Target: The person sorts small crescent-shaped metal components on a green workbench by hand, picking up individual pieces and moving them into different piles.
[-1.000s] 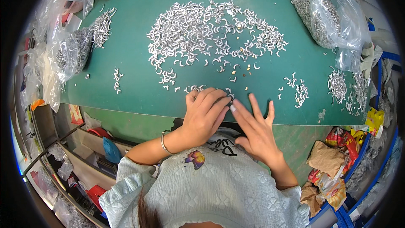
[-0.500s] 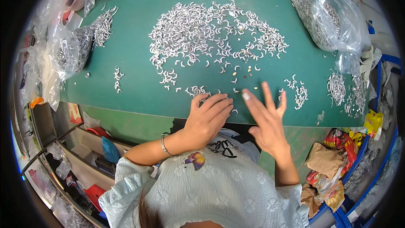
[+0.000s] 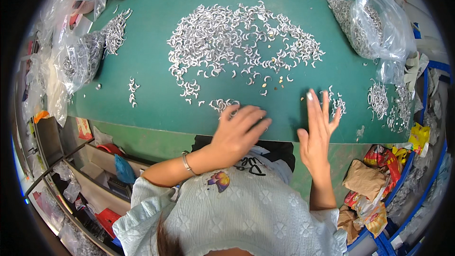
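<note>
Small silvery crescent-shaped pieces lie in a wide heap (image 3: 208, 38) on the green tabletop (image 3: 156, 57), with a few yellowish bits among them. My left hand (image 3: 241, 128) rests near the table's front edge, fingers spread and slightly curled, beside a little cluster of crescents (image 3: 222, 105). Its fingertips are a bit blurred, and nothing shows in its grasp. Over to the right, my right hand (image 3: 316, 125) is held with its fingers stretched out and apart. Its fingertips reach a small group of crescents (image 3: 338, 106) and partly cover it; no piece is seen held.
Clear plastic bags of crescents stand at the left (image 3: 85, 59) and right (image 3: 365, 26) of the table. Two small piles (image 3: 377, 98) lie near the right front corner. Below the table are a shelf with drawers (image 3: 99, 161) at left and crumpled wrappers (image 3: 374, 175) at right.
My right hand has moved to the right, up to the small group of crescents; a yellowish bit has shifted right too. My left hand has moved slightly, its fingers spreading more.
</note>
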`<state>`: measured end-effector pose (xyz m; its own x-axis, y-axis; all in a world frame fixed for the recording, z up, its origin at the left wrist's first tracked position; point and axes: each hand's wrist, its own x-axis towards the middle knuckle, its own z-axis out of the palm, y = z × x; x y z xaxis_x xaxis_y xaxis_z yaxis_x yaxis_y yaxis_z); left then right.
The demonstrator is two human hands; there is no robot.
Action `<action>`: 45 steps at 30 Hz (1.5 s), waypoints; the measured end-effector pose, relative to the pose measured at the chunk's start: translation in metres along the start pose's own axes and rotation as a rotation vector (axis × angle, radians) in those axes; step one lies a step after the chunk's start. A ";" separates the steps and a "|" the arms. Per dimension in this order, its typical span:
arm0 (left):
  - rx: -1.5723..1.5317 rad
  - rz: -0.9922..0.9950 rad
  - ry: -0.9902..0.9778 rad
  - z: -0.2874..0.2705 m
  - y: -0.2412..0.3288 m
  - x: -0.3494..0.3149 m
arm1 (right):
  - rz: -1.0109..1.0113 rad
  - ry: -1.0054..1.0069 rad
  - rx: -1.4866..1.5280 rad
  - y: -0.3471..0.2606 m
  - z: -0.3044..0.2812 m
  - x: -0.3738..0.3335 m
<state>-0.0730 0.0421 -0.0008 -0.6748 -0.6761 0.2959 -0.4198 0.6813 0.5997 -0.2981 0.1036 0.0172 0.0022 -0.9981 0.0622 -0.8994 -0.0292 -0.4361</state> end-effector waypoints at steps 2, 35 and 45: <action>-0.015 0.040 -0.056 0.006 0.002 0.004 | -0.071 -0.028 -0.006 -0.014 -0.001 0.026; 0.046 -0.107 -0.020 0.003 0.002 0.029 | -0.027 -0.214 -0.083 -0.010 -0.004 0.007; 0.111 -0.086 -0.080 0.005 0.003 0.047 | 0.102 0.124 0.097 0.037 -0.022 -0.007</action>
<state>-0.1090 0.0138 0.0110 -0.6778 -0.7120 0.1837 -0.5398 0.6514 0.5331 -0.3409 0.1112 0.0209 -0.1462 -0.9818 0.1211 -0.8457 0.0606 -0.5303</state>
